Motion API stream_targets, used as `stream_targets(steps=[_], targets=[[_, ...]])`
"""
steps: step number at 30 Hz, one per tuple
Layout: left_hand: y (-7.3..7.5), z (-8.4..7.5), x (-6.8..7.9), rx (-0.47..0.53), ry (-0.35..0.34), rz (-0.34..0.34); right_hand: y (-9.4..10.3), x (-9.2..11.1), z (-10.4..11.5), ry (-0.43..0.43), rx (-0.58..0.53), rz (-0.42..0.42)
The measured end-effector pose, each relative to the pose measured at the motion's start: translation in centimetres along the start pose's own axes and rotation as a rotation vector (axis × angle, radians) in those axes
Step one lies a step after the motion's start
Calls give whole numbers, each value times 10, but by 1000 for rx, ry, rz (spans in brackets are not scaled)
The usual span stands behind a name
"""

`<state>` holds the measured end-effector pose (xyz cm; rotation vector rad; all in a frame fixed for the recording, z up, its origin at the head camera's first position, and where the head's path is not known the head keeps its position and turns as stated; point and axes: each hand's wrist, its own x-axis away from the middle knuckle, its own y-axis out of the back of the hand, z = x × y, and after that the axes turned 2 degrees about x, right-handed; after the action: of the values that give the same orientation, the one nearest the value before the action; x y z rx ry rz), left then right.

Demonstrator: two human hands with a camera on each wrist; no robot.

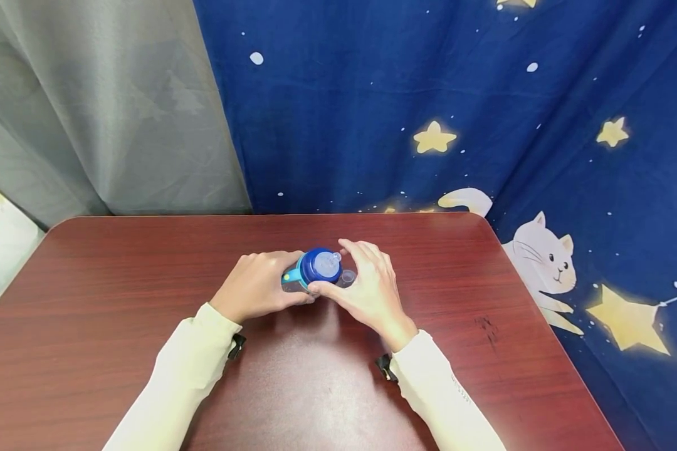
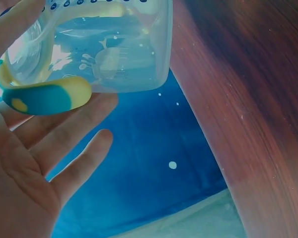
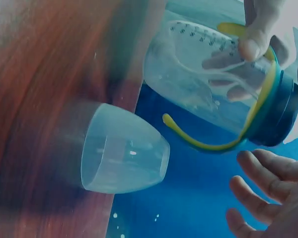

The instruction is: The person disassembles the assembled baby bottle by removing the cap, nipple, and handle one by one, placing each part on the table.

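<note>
From the head, the left hand point(image 1: 256, 285) grips the bottle point(image 1: 319, 268) from nine o'clock; the right hand point(image 1: 372, 288), at four, has loosely spread fingers. The left wrist shows the bottle toward eleven o'clock. At the right wrist, a clear cap point(image 3: 124, 151) sits at the bottle's eight o'clock.

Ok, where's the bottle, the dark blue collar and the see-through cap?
Bottle point(image 2: 129, 57): left wrist view, on its clear side wall.
Dark blue collar point(image 3: 279, 113): right wrist view, on its side.
See-through cap point(image 3: 125, 151): right wrist view, on its side wall.
</note>
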<state>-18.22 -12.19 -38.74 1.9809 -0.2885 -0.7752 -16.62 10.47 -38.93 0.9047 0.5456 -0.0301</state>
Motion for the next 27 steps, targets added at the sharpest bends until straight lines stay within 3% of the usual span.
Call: stream_targets(steps=[6, 13, 27], targets=[[-2, -1, -1, -58, -38, -41, -7, 4, 7, -42, -1, -83], [-2, -1, 0, -65, -65, -54, -8, 5, 8, -3, -62, -113], [2, -2, 1, 93, -62, 37, 8, 0, -2, 262, -207, 73]])
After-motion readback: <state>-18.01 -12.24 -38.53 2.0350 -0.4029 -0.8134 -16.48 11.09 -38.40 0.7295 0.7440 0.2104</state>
